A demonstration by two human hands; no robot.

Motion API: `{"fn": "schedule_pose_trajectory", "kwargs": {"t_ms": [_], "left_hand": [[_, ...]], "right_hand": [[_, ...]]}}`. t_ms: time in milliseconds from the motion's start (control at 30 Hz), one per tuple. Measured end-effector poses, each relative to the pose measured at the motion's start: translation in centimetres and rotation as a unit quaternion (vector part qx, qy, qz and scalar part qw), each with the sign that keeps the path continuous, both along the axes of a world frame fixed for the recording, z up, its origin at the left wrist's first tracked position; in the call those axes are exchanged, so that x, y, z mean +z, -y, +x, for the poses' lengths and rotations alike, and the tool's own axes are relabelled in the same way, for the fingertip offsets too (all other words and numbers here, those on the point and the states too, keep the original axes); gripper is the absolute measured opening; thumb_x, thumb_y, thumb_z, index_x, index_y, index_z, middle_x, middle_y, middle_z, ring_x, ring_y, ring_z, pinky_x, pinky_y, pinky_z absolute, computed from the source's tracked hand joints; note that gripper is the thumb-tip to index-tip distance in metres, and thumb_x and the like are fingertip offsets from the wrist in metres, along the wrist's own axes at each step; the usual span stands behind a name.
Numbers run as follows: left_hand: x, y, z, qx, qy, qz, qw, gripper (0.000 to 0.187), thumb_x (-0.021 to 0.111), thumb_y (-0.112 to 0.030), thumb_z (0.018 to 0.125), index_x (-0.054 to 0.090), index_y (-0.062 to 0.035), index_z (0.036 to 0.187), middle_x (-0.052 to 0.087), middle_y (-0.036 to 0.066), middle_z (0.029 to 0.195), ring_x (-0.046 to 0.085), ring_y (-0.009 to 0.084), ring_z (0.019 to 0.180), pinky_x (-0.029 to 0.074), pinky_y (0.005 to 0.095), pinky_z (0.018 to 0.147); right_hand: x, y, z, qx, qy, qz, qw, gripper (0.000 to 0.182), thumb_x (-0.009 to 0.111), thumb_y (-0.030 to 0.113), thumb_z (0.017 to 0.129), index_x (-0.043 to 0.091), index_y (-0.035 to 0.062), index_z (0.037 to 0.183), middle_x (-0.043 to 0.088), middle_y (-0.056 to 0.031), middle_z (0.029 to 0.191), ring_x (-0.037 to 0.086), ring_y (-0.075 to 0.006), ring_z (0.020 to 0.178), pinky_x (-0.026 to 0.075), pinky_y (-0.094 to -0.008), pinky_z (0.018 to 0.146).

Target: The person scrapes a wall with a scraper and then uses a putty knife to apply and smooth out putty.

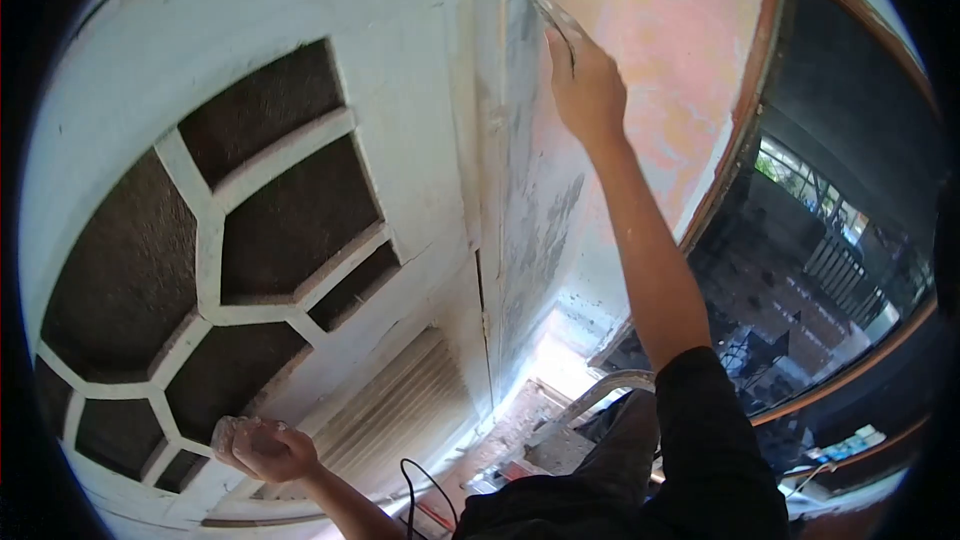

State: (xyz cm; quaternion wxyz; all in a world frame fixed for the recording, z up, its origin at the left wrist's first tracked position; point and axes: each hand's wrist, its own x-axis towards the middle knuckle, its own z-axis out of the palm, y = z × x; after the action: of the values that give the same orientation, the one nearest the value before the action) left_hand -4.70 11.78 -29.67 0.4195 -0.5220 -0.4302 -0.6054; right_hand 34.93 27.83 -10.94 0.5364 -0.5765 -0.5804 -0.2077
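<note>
My right hand (590, 80) is raised high and closed around a putty knife (548, 12), its thin blade tilted up to the left. The blade's tip is right at the wall (650, 70), where grey smeared filler lies over pinkish old paint. Lower left, my left hand (265, 450) is closed in front of the white door (400, 90), with whitish residue over its fingers. What it grips, if anything, I cannot make out.
Dark textured glass panes (125, 270) fill the door's white lattice. A wood-framed window (800, 270) stands at the right. Below are a metal ladder rail (600, 390), a black cable (425, 475) and a cluttered floor.
</note>
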Motion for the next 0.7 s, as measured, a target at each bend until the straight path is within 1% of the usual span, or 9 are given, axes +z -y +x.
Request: {"fn": "schedule_pose_trajectory", "kwargs": {"t_ms": [100,133,200,267,300,367,467,567,700], "left_hand": [[0.5,0.0,0.2,0.045,-0.031,0.006,0.998,0.018,0.051,-0.019,0.086,0.052,-0.0012,0.084,0.049,0.013,0.088,0.048,0.0285,0.084,0.04,0.0406,0.069],[0.0,0.1,-0.1,0.05,-0.023,0.006,0.998,0.018,0.051,-0.019,0.086,0.052,-0.0012,0.084,0.049,0.013,0.088,0.048,0.0285,0.084,0.04,0.0406,0.069],[-0.7,0.2,-0.5,0.061,-0.018,-0.014,0.998,0.033,0.053,-0.031,0.089,0.054,0.0012,0.092,0.054,0.018,0.095,0.052,0.032,0.091,0.042,0.0446,0.076],[-0.5,0.3,-0.5,0.052,-0.02,-0.012,0.998,0.032,0.053,-0.031,0.089,0.054,0.0007,0.09,0.054,0.018,0.095,0.052,0.032,0.091,0.042,0.0445,0.076],[-0.2,-0.1,-0.2,0.05,-0.015,-0.009,0.999,0.031,0.053,-0.031,0.089,0.054,0.0003,0.089,0.054,0.018,0.094,0.052,0.032,0.091,0.042,0.0444,0.076],[0.6,-0.3,0.3,0.066,-0.028,-0.003,0.997,0.025,0.051,-0.026,0.088,0.053,-0.001,0.087,0.054,0.014,0.088,0.051,0.0307,0.085,0.04,0.0436,0.074],[0.8,0.1,0.4,0.076,-0.042,-0.02,0.996,0.021,0.05,-0.024,0.088,0.051,-0.003,0.084,0.053,0.009,0.082,0.051,0.0295,0.081,0.037,0.0438,0.072],[0.0,0.0,-0.1,0.08,-0.022,-0.029,0.996,0.028,0.053,-0.027,0.087,0.055,0.0006,0.091,0.056,0.014,0.091,0.052,0.0313,0.09,0.039,0.0444,0.081],[0.2,0.5,-0.2,0.078,-0.049,-0.022,0.996,0.024,0.051,-0.027,0.088,0.052,-0.0036,0.083,0.055,0.01,0.083,0.053,0.0296,0.08,0.039,0.0435,0.075]], "right_hand": [[-10.8,-1.9,-1.6,0.066,-0.102,0.015,0.993,0.034,0.042,0.026,0.096,0.055,0.0062,0.121,0.061,-0.0237,0.096,0.057,-0.044,0.088,0.046,-0.0457,0.074],[-16.6,-2.7,-0.5,0.057,-0.065,0.041,0.995,0.036,0.046,0.024,0.094,0.049,0.0207,0.129,0.061,-0.0237,0.097,0.059,-0.0414,0.085,0.048,-0.0447,0.071],[-23.9,0.8,0.8,-0.01,-0.014,-0.2,0.98,0.037,0.043,0.024,0.094,0.048,0.0311,0.131,0.064,-0.0192,0.089,0.062,-0.038,0.073,0.049,-0.0474,0.065],[-27.0,3.6,3.7,-0.056,0.088,-0.399,0.911,0.038,0.041,0.026,0.095,0.046,0.0348,0.131,0.064,-0.018,0.086,0.062,-0.0366,0.069,0.049,-0.0484,0.062],[-26.1,3.7,4.6,-0.061,0.085,-0.392,0.914,0.038,0.041,0.026,0.095,0.046,0.0348,0.131,0.064,-0.018,0.086,0.062,-0.0366,0.069,0.049,-0.0484,0.062],[-23.7,3.1,6.8,-0.066,0.048,-0.213,0.974,0.037,0.041,0.028,0.095,0.047,0.0361,0.131,0.063,-0.019,0.087,0.063,-0.0354,0.072,0.049,-0.0471,0.063],[-11.6,2.2,5.4,-0.026,0.024,-0.033,0.999,0.031,0.044,0.024,0.094,0.056,0.0149,0.121,0.062,-0.0189,0.099,0.059,-0.0391,0.084,0.048,-0.0437,0.072],[-4.3,1.3,1.8,0.071,-0.003,0.083,0.994,0.033,0.044,0.024,0.094,0.054,0.0119,0.123,0.061,-0.0217,0.102,0.059,-0.0405,0.086,0.048,-0.0441,0.073],[-19.7,-2.4,0.0,-0.015,-0.026,-0.073,0.997,0.035,0.042,0.022,0.095,0.05,0.0129,0.128,0.062,-0.0218,0.099,0.06,-0.0391,0.085,0.048,-0.0433,0.072]]}}
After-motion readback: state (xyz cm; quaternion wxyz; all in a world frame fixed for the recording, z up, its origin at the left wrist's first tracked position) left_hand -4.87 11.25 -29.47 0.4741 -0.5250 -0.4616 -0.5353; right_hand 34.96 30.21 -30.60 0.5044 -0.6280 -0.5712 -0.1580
